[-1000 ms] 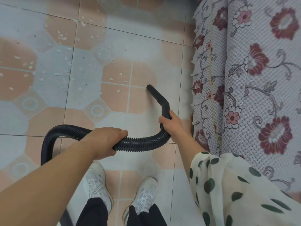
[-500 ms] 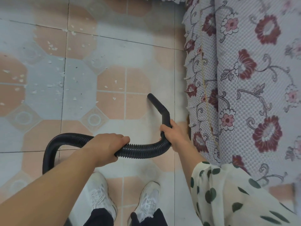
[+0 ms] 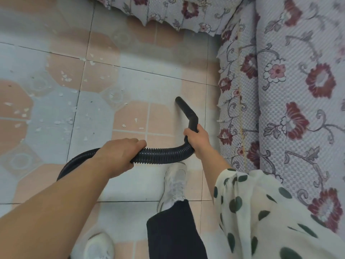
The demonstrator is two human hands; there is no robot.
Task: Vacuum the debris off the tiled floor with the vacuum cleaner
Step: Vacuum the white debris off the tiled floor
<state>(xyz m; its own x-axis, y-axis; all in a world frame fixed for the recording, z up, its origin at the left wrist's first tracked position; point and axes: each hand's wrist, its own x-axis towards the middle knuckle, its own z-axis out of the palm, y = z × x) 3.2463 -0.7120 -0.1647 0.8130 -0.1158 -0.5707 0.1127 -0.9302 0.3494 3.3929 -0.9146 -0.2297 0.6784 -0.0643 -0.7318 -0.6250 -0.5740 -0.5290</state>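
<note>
Count: one black ribbed vacuum hose (image 3: 160, 156) with one rigid black bent nozzle tube (image 3: 188, 113) on its end, two hands, two white sneakers (image 3: 175, 184).
Debris: white debris flecks (image 3: 63, 120), way too many to count, mostly spread over the left side of the peach-and-grey tiled floor (image 3: 158, 81). Three loose ones sit on the peach tile just left of the nozzle tube.
Left grip: left hand (image 3: 119, 154) comes over the top of the hose, fingers wrapped fully round it partway along.
Right grip: right hand (image 3: 196, 139) is curled round the spot where the ribbed hose meets the tube, closed snug on it.
Hose axis: runs pretty much left to right between the two hands, then past the left hand it loops down and to the left behind the forearm.
Nozzle direction: goes away from the person, kinks, and the open end points forward and to the left, down at the floor. Honestly can't tell if the tip touches the tile.
Where it is: held in front of the feet, nozzle near the floral sofa cover (image 3: 280, 90) on the right, well apart from the main debris patch.
Also in shot: white polka-dot sleeve (image 3: 261, 212), black trouser leg (image 3: 173, 230).
</note>
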